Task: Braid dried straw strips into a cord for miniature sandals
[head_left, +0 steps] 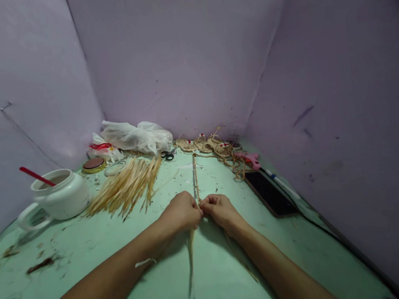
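Note:
A thin braided straw cord (195, 176) runs straight back from my hands across the pale green tabletop. My left hand (182, 211) is closed on the cord's near end, fingers curled tight. Right beside it, my right hand (220, 209) pinches the same spot, thumb and fingertips meeting the left hand's. Loose straw strands (191, 259) trail from the hands toward me, and another strand hangs by the right forearm. Beyond, the braid joins coiled cord and several woven straw pieces (204, 144) with small red decorations.
To the left lie a bundle of straw strips (127, 185), a white mug (65, 194) with a red stick, a round tin (94, 165), scissors (168, 155) and plastic bags (137, 134). On the right are a phone (271, 193) and a pink glue gun (250, 159) with its cord. Walls enclose three sides.

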Demonstrator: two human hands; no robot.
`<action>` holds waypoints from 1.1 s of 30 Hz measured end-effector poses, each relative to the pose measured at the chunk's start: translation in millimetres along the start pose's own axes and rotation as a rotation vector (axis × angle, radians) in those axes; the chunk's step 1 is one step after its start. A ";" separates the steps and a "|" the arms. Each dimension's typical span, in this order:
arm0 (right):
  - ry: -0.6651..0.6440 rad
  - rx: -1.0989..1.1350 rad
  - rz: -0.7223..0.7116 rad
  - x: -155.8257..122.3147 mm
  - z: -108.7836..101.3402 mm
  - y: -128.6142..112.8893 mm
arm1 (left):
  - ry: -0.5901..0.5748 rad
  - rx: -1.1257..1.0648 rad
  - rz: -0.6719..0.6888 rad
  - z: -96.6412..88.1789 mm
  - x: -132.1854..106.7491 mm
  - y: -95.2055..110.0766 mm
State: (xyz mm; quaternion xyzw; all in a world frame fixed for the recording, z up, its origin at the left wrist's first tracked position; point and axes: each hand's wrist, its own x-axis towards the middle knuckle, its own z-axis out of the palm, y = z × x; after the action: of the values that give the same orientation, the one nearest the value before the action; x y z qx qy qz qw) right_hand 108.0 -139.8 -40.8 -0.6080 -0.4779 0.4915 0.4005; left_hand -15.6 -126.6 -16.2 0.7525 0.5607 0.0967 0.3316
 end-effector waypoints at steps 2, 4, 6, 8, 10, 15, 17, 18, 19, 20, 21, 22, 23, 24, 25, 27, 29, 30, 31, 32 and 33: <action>0.023 0.074 -0.023 -0.9 1.3 1.2 | 0.067 0.091 0.020 11.7 -9.4 6.6; 0.029 0.126 -0.042 -2.5 1.7 1.6 | 0.160 0.221 0.057 23.3 -19.1 12.3; 0.031 0.164 -0.049 -4.4 1.1 1.1 | 0.205 0.319 0.094 27.6 -26.3 16.0; 0.026 0.208 -0.044 -6.0 -0.2 -0.1 | 0.114 0.316 0.122 19.9 -29.1 17.5; 0.010 0.245 -0.023 -7.0 -1.6 -1.5 | -0.065 0.194 0.124 2.2 -26.8 17.2; -0.039 0.217 -0.011 -5.9 -3.4 -1.7 | 0.053 -0.342 -0.077 -28.6 -7.3 11.8; -0.061 0.213 -0.026 -4.5 -3.5 -0.3 | -0.075 -0.564 -0.133 -22.4 0.2 8.4; -0.074 0.208 -0.031 -3.6 -3.8 0.5 | -0.157 -0.646 -0.143 -17.3 3.2 6.7; -0.088 0.195 -0.038 -2.5 -4.2 1.2 | -0.209 -0.696 -0.141 -12.1 5.5 5.1; -0.100 0.175 -0.049 -1.3 -4.9 1.9 | -0.229 -0.715 -0.133 -7.8 7.3 3.7; -0.113 0.151 -0.064 0.1 -5.8 2.5 | -0.220 -0.704 -0.128 -4.7 8.5 2.8; -0.122 0.123 -0.085 1.7 -6.9 3.2 | -0.199 -0.668 -0.122 -2.9 9.2 2.3; -0.128 0.092 -0.110 3.2 -8.2 4.0 | -0.171 -0.618 -0.117 -2.2 9.6 2.4; -0.133 0.051 -0.138 4.6 -9.6 4.9 | -0.144 -0.570 -0.113 -2.2 9.8 2.9; -0.133 -0.002 -0.167 5.6 -11.1 5.8 | -0.123 -0.541 -0.110 -2.2 10.0 3.6; -0.099 -0.159 -0.234 5.6 -14.6 7.2 | -0.092 -0.535 -0.105 -1.4 10.6 4.7; -0.024 -0.352 -0.313 2.2 -18.4 6.5 | -0.061 -0.568 -0.098 1.4 11.9 4.2; 0.024 -0.440 -0.343 -0.8 -20.2 5.1 | -0.047 -0.577 -0.093 3.2 12.7 3.3; 0.064 -0.515 -0.361 -4.2 -21.8 3.0 | -0.036 -0.574 -0.088 5.0 13.4 2.2; 0.092 -0.573 -0.367 -7.8 -22.9 0.5 | -0.030 -0.563 -0.089 6.5 13.9 1.1; 0.109 -0.614 -0.358 -11.4 -23.5 -2.3 | -0.027 -0.550 -0.096 7.7 14.1 0.4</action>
State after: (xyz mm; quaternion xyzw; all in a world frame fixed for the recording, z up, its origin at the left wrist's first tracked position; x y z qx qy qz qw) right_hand 129.9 -150.9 -31.5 -0.6321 -0.6800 0.2138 0.3039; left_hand -6.3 -116.9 -25.0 0.6082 0.5438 0.2192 0.5351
